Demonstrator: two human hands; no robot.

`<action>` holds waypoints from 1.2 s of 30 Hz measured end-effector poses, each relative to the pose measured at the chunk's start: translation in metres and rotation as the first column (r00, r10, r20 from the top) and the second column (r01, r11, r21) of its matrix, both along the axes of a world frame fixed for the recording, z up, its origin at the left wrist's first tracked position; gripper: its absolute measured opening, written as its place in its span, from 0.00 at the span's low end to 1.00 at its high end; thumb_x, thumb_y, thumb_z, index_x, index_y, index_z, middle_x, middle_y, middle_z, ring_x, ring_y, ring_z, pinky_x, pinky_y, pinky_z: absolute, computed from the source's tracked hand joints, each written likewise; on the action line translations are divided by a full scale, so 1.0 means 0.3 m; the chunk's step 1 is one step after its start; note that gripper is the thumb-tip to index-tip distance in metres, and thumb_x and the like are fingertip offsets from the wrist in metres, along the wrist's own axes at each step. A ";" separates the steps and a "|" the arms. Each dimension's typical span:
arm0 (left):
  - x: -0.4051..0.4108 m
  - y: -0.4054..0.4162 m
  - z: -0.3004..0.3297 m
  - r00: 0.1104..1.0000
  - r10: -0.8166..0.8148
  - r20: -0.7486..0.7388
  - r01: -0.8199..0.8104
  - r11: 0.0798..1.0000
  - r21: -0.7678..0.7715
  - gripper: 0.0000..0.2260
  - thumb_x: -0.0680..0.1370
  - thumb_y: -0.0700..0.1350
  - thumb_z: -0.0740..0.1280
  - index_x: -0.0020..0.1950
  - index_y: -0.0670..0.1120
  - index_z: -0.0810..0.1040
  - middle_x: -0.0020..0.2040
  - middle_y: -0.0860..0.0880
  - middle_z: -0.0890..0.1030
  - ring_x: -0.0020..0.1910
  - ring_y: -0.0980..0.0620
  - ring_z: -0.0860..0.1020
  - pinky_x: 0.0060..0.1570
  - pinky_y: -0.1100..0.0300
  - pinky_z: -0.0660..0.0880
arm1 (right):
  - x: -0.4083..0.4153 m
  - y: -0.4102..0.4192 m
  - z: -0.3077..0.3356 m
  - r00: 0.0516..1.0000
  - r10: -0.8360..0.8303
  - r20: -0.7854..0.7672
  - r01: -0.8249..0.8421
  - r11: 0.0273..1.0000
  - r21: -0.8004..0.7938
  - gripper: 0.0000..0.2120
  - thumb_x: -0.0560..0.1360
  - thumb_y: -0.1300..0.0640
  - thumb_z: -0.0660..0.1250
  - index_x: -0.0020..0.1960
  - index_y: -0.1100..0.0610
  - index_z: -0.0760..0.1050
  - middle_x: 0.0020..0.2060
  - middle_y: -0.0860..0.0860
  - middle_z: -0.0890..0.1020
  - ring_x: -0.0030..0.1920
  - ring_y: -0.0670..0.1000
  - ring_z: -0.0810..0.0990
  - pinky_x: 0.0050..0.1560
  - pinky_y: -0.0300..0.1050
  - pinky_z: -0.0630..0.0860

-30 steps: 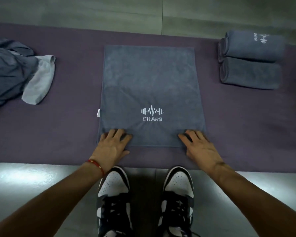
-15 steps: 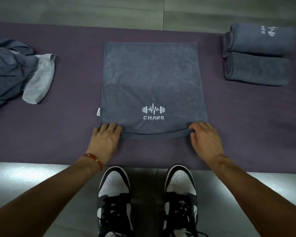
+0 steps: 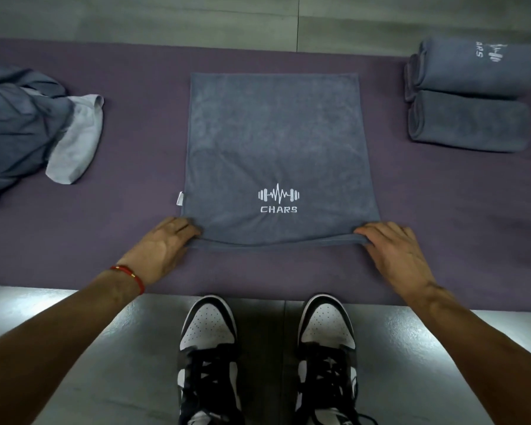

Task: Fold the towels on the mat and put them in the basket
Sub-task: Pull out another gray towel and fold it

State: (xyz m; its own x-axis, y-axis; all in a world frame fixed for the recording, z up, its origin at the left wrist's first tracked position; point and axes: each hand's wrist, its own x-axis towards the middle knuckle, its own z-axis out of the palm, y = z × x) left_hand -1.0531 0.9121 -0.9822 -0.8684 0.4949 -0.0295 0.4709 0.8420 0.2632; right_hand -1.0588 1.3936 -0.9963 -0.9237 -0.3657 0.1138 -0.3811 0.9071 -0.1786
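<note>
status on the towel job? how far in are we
Done: two rolled towels lie side by side at the mat's right end, not yet in any basket; none is in view. In hand: the left hand and right hand pinch the near corners of the flat CHARS towel, its near edge just lifted. Left: finish that towel, do the crumpled pile at left, then basket everything.

A pair of black-and-white sneakers (image 3: 267,357) with black laces stands at six o'clock on a shiny grey tiled floor (image 3: 89,348). More of that floor, with a seam line, runs across twelve o'clock. A red string bracelet (image 3: 129,276) circles a wrist at about eight o'clock.
</note>
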 end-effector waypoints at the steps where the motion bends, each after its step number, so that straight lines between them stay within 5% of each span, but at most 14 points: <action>1: 0.010 -0.008 0.012 1.000 0.028 -0.002 -0.028 1.000 0.002 0.20 0.65 0.27 0.74 0.55 0.40 0.82 0.50 0.41 0.82 0.45 0.40 0.81 0.53 0.58 0.72 | 0.004 0.000 0.006 1.000 -0.022 0.004 0.022 1.000 0.000 0.12 0.76 0.62 0.67 0.58 0.55 0.81 0.53 0.49 0.83 0.52 0.54 0.79 0.55 0.49 0.68; 4: 0.048 -0.012 0.043 0.993 0.117 -0.014 -0.117 0.993 -0.027 0.28 0.55 0.23 0.75 0.52 0.42 0.84 0.48 0.44 0.85 0.41 0.42 0.83 0.45 0.58 0.76 | 0.022 0.005 0.021 0.997 -0.043 0.056 0.043 0.999 -0.002 0.09 0.76 0.63 0.67 0.54 0.55 0.81 0.48 0.50 0.83 0.48 0.56 0.81 0.51 0.51 0.71; 6: 0.100 -0.014 0.053 0.984 0.175 0.024 -0.174 0.985 -0.017 0.28 0.57 0.24 0.75 0.52 0.45 0.84 0.48 0.46 0.85 0.42 0.43 0.83 0.40 0.58 0.79 | 0.040 0.012 0.045 0.993 -0.024 0.113 0.020 0.999 0.035 0.09 0.75 0.59 0.63 0.51 0.54 0.81 0.45 0.50 0.83 0.45 0.57 0.82 0.48 0.52 0.73; 10: 0.238 -0.008 0.109 0.973 0.202 0.112 -0.201 0.979 -0.024 0.25 0.64 0.26 0.72 0.56 0.48 0.83 0.52 0.47 0.84 0.48 0.43 0.83 0.41 0.52 0.82 | 0.112 0.027 0.129 0.954 -0.020 0.298 -0.009 0.995 0.096 0.12 0.70 0.65 0.74 0.49 0.52 0.81 0.44 0.49 0.83 0.45 0.57 0.84 0.48 0.52 0.75; 13: 0.313 -0.006 0.195 0.978 0.170 0.118 -0.165 0.985 -0.049 0.24 0.66 0.30 0.67 0.56 0.50 0.83 0.53 0.50 0.84 0.49 0.45 0.83 0.42 0.53 0.82 | 0.158 0.026 0.243 0.889 -0.085 0.450 0.094 0.996 0.001 0.09 0.76 0.61 0.71 0.53 0.50 0.81 0.47 0.46 0.83 0.47 0.51 0.81 0.50 0.47 0.75; 16: 0.273 -0.003 0.296 0.957 0.287 0.041 -0.289 0.955 0.067 0.13 0.73 0.39 0.65 0.53 0.50 0.84 0.48 0.49 0.85 0.45 0.45 0.83 0.43 0.56 0.79 | 0.106 0.023 0.338 0.873 -0.211 0.439 0.314 0.933 -0.175 0.08 0.76 0.59 0.73 0.52 0.49 0.82 0.42 0.45 0.83 0.43 0.45 0.78 0.43 0.35 0.72; 18: 0.175 0.014 0.355 0.864 0.489 0.123 -0.504 0.842 0.195 0.05 0.77 0.42 0.67 0.47 0.47 0.83 0.40 0.48 0.83 0.40 0.50 0.81 0.41 0.59 0.75 | 0.010 0.012 0.369 0.874 -0.250 0.416 0.387 0.876 -0.286 0.07 0.75 0.59 0.73 0.52 0.50 0.82 0.42 0.46 0.83 0.43 0.44 0.80 0.42 0.30 0.72; 20: 0.037 0.020 0.360 0.746 0.609 0.270 -0.666 0.676 0.315 0.03 0.76 0.41 0.69 0.43 0.45 0.81 0.36 0.47 0.80 0.36 0.58 0.76 0.40 0.63 0.71 | -0.121 0.001 0.371 0.870 -0.276 0.407 0.439 0.810 -0.388 0.07 0.75 0.59 0.73 0.52 0.51 0.82 0.44 0.48 0.84 0.46 0.47 0.81 0.46 0.36 0.76; 24: -0.275 0.007 0.260 0.598 0.604 0.526 -0.790 0.336 0.512 0.10 0.74 0.50 0.66 0.39 0.44 0.78 0.34 0.49 0.76 0.36 0.52 0.73 0.43 0.47 0.76 | -0.414 -0.023 0.312 0.863 -0.272 0.427 0.482 0.697 -0.531 0.06 0.77 0.61 0.71 0.50 0.50 0.80 0.45 0.52 0.84 0.46 0.49 0.81 0.51 0.43 0.77; 26: -0.403 0.013 0.202 0.564 0.606 0.561 -0.808 0.262 0.528 0.08 0.76 0.50 0.65 0.41 0.47 0.78 0.35 0.49 0.76 0.36 0.50 0.73 0.42 0.47 0.75 | -0.552 -0.037 0.272 0.858 -0.272 0.435 0.495 0.664 -0.560 0.04 0.79 0.60 0.69 0.51 0.53 0.80 0.42 0.49 0.84 0.42 0.44 0.80 0.49 0.42 0.77; 31: -0.620 0.000 0.106 0.537 0.668 0.514 -0.816 0.257 0.518 0.08 0.79 0.47 0.66 0.41 0.48 0.77 0.35 0.50 0.77 0.30 0.55 0.72 0.37 0.54 0.74 | -0.800 -0.077 0.171 0.831 -0.333 0.446 0.544 0.658 -0.521 0.04 0.79 0.56 0.69 0.52 0.55 0.81 0.45 0.53 0.84 0.46 0.50 0.81 0.51 0.49 0.78; 36: -0.774 -0.040 0.034 0.494 0.751 0.438 -0.856 0.331 0.397 0.12 0.72 0.58 0.67 0.42 0.49 0.81 0.36 0.50 0.80 0.36 0.51 0.75 0.47 0.48 0.80 | -0.928 -0.120 0.083 0.787 -0.452 0.420 0.610 0.672 -0.420 0.08 0.78 0.51 0.69 0.53 0.54 0.82 0.47 0.53 0.85 0.49 0.50 0.81 0.53 0.46 0.76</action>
